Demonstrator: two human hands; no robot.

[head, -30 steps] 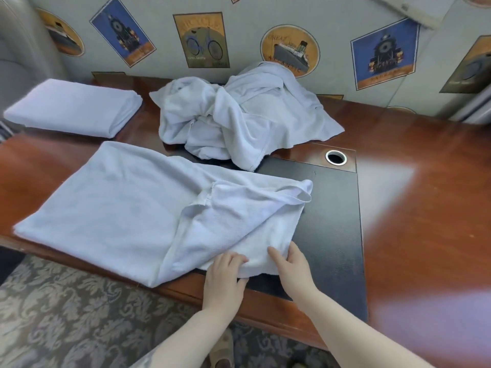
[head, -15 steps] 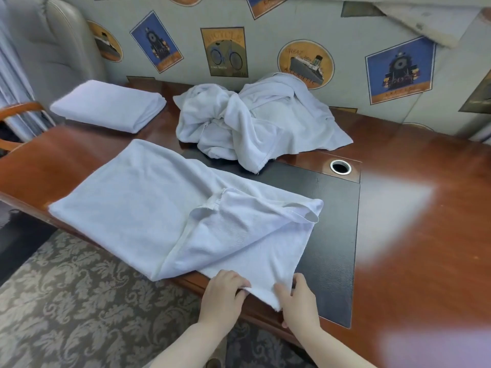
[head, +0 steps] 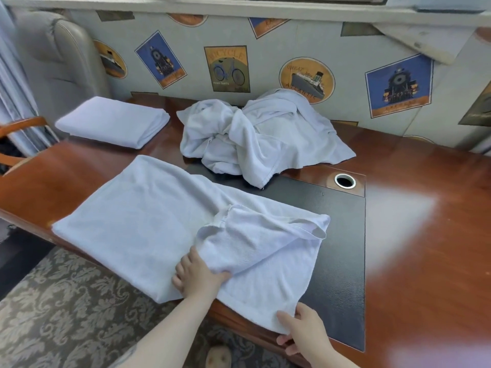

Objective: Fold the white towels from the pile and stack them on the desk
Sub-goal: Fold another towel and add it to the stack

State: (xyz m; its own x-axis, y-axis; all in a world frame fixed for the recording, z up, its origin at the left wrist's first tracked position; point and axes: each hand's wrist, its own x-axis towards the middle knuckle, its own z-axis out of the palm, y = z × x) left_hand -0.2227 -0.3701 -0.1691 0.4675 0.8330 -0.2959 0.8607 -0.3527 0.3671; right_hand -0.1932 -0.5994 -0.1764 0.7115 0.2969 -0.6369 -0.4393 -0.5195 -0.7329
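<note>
1. Straightening step: left hand [head: 198, 274] fingers grip a bunched fold of the towel [head: 148, 229]; right hand [head: 303, 333] pinches its near corner.
2. Next: pull the rumpled layer flat beyond both fingertips; then fold.

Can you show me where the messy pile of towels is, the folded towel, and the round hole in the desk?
messy pile [head: 255, 139], head view, on its bunched middle.
folded towel [head: 114, 122], head view, on its flat top.
round hole [head: 345, 180], head view, on its dark centre.
</note>
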